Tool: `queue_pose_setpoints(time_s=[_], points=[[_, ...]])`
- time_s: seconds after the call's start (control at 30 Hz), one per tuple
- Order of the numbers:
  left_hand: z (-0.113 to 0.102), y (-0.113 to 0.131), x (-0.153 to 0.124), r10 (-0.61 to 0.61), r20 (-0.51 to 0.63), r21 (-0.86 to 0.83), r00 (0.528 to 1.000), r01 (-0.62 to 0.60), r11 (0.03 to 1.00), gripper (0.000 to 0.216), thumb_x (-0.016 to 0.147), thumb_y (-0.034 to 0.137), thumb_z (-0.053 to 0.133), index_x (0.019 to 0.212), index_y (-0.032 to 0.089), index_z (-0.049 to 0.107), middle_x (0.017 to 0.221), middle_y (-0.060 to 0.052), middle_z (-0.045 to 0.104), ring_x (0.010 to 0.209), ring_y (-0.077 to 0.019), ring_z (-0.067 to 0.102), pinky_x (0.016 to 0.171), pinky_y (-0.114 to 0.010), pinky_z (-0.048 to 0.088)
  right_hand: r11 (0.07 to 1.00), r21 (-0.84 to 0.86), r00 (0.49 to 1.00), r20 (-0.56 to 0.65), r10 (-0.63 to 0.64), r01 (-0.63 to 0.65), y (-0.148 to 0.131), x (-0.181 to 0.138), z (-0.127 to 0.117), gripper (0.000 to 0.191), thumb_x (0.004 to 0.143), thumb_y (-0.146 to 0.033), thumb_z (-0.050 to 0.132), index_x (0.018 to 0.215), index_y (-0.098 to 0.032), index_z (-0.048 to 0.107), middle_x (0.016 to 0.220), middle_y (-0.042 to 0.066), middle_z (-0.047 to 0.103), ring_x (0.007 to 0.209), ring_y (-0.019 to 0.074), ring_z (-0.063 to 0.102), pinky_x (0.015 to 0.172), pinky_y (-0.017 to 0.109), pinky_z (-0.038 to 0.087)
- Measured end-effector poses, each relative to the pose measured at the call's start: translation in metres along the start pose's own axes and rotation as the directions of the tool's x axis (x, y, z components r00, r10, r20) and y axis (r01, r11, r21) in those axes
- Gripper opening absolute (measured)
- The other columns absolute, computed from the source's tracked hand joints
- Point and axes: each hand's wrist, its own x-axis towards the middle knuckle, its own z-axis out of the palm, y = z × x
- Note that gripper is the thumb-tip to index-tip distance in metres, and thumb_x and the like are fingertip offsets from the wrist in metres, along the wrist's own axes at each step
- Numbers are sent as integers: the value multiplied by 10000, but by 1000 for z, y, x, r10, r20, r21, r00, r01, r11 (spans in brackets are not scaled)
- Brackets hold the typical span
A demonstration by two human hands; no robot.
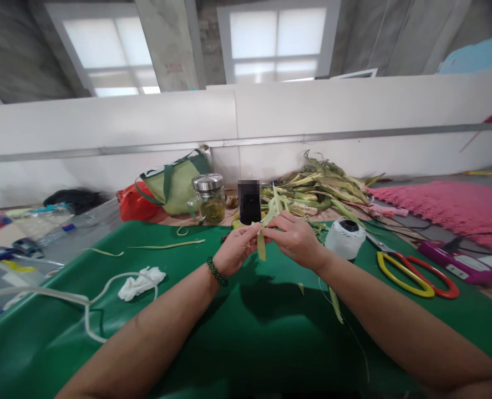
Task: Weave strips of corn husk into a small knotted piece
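Note:
Above the green cloth [246,327], my left hand [235,248] and my right hand [293,238] meet, both pinched on a bundle of pale green corn-husk strips [270,213]. One strip end [261,247] hangs down between the hands. A green bead bracelet [216,272] circles my left wrist. A thin thread [356,338] trails down under my right forearm, and a loose husk strip [335,305] lies beneath it.
A pile of corn husks [318,188] lies at the back. A white thread spool [345,237], yellow and red scissors [414,274], a glass jar [209,199], a dark phone [249,202], a green bag [175,183], a crumpled tissue [140,282], a white cord [62,296] and a pink mat [457,205] surround the work area.

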Motion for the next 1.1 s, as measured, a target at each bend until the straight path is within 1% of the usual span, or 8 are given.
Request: queue_pose_setpoints(time_s=[0.1,0.23,0.33,0.43,0.57,0.77,0.93,1.1], points=[[0,0,0,-9,-36,-22,999,8,1000,395,625,509,741,667,127,645,618,-35,650,610,-121,602,602,-220,475,999,-1,999,-29,-35,35,-3,1,-1,305,896,-90,389,815,-179,670,735,60,602,687,162,445,643,288,396],[1,0,-1,14,-36,-50,999,-16,999,441,618,561,718,650,131,629,612,-25,638,601,-119,595,615,-229,483,999,34,999,-45,-29,31,-4,0,1,329,907,-93,361,831,-184,669,776,65,615,706,160,463,654,291,413],[2,1,-2,15,-3,-32,1000,-15,999,375,606,467,771,681,117,658,638,-15,644,615,-94,586,658,-211,483,997,71,999,-41,0,3,-3,-2,4,315,908,-108,371,873,-191,672,823,68,633,741,166,489,671,302,429],[1,1,-2,-21,-11,-55,1000,20,998,351,583,416,800,719,115,684,655,-20,662,619,-96,600,636,-203,484,993,117,998,-61,25,-17,-1,-3,6,292,896,-98,394,911,-194,670,874,64,660,774,167,516,695,302,452],[2,1,-1,-24,-87,-55,996,19,998,356,578,425,797,726,119,691,667,-33,684,624,-118,625,645,-229,496,991,133,994,-106,10,5,0,-2,3,255,873,-99,430,909,-181,669,892,68,681,812,172,554,733,304,480],[3,-1,0,99,-245,25,964,-96,995,384,567,471,778,650,113,666,609,-30,674,595,-125,616,641,-248,493,994,106,999,-42,17,-12,-7,0,0,182,839,-243,530,941,-178,666,922,85,669,806,191,559,727,340,470],[2,1,-2,82,-195,37,977,-76,996,368,534,437,805,639,110,672,619,-32,679,591,-132,619,653,-273,506,999,28,998,-56,22,-21,-6,-1,3,199,886,-178,472,861,-180,669,872,74,676,769,168,561,714,307,465],[-3,5,-1,74,-201,50,977,-66,997,348,541,407,807,666,108,683,605,-32,668,606,-146,633,660,-277,510,999,-37,997,-74,-31,28,-6,2,0,229,890,-136,434,944,-173,654,903,79,672,805,178,555,729,312,465]])
